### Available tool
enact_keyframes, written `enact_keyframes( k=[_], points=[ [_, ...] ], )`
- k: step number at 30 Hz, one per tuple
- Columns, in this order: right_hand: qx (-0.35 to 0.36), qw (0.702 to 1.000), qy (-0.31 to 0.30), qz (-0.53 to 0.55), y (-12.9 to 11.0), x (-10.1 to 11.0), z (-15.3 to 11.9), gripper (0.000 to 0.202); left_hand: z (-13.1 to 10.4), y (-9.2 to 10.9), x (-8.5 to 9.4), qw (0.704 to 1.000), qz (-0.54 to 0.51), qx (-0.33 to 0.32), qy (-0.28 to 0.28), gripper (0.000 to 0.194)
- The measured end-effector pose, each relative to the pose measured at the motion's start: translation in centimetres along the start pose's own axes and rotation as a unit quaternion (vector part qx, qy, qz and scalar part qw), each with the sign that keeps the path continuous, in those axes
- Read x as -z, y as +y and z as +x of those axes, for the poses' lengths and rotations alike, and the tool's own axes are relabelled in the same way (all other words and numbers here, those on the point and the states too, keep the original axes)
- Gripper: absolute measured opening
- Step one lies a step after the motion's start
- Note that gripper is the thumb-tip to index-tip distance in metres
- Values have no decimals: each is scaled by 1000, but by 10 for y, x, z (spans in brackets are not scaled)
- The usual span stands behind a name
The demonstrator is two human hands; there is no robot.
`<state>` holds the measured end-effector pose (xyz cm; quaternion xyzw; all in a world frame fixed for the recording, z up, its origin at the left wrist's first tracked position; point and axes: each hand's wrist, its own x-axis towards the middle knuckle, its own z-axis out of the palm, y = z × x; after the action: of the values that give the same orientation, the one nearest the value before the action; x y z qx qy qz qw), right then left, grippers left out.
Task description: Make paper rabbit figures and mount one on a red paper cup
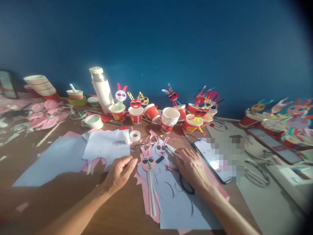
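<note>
My right hand (192,166) is closed around a slim white pen (174,152). Its dark tip meets the edge of a pale round paper face (160,148) with dark eyes, a drawn mouth and two patterned ears. A short black piece (160,159) lies just below that face. Beside it is a pink rabbit figure (148,164) with sunglasses and long white straws as legs. My left hand (123,168) is curled, thumb against fingers, left of the pink rabbit; whether it pinches anything is hidden. White paper (181,209) with dark curved strips lies beneath the work.
Red paper cups (193,124) bearing paper-faced figures stand along the blue wall. A white flask (102,93), a mug (93,121) and a tape roll (135,135) are at centre left. Pink scraps (49,117) lie far left. A phone (212,161) rests right of my right hand.
</note>
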<state>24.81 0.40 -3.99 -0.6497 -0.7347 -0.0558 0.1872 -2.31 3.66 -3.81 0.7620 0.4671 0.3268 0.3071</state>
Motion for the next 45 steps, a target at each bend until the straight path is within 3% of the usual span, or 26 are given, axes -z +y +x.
enact_keyframes(
  k=[15,22,26,30,35,40,42,45],
  points=[
    [-34,999,-8,-4,6,-8,2,14,2,-5,3,999,32,-30,32,40],
    [-40,999,30,8,9,-10,0,15,3,-2,5,997,35,-55,35,37],
    [-49,996,61,46,4,-2,-1,15,-1,7,2,994,44,-99,17,31],
    [-31,992,62,101,-5,5,-4,15,-3,31,-8,985,64,-157,-24,18],
    [-19,987,62,150,-8,6,-9,16,22,56,-29,977,176,-94,-80,13],
    [-19,982,67,176,-10,8,-10,16,44,51,-56,978,168,-81,-94,9],
    [-6,980,65,186,-11,9,-9,15,44,50,-58,982,142,-79,-100,5],
    [15,976,56,211,-13,13,-11,17,41,52,-48,989,75,-71,-109,9]
  ],
)
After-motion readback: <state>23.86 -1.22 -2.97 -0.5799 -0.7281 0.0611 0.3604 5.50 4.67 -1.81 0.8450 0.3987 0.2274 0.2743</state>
